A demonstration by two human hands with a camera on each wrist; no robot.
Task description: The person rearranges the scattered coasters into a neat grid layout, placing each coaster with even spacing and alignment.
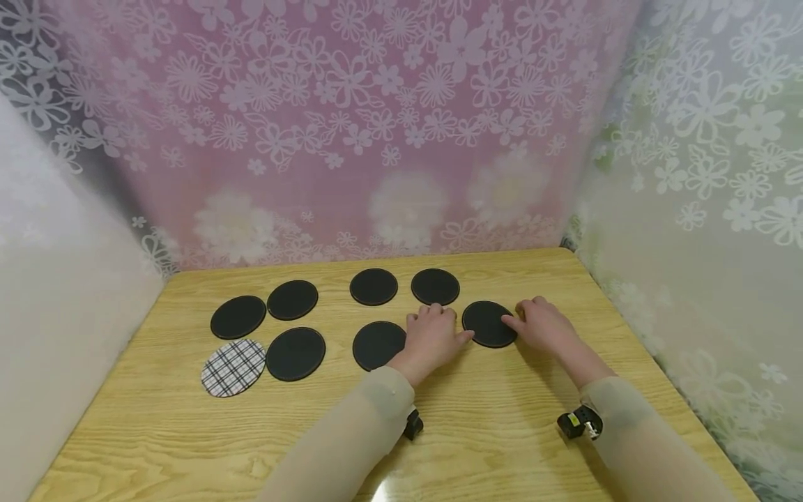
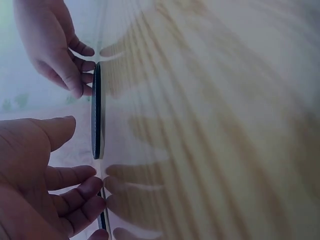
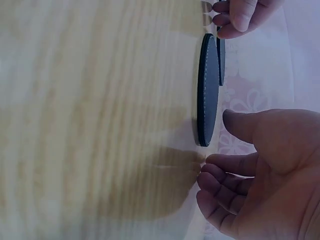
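Observation:
A round black coaster (image 1: 490, 324) with a stitched edge lies flat on the table between the two hands. My right hand (image 1: 544, 325) is at its right side, fingertips down by the tabletop and thumb over the coaster's rim; in the right wrist view the thumb (image 3: 240, 125) hovers a little above the surface. To its left is my left hand (image 1: 433, 336), fingers spread, with the thumb tip close to that coaster's left edge. The left fingertips reach the near rim of another black coaster (image 1: 436, 286). Part of a third black coaster (image 1: 379, 346) is hidden behind the left hand.
More black coasters lie on the wooden table (image 1: 477, 446), including one at the back (image 1: 373, 286) and several at the left. A plaid black-and-white coaster (image 1: 233, 368) sits at the front left. Floral curtains (image 1: 376, 139) enclose the table on the back and sides.

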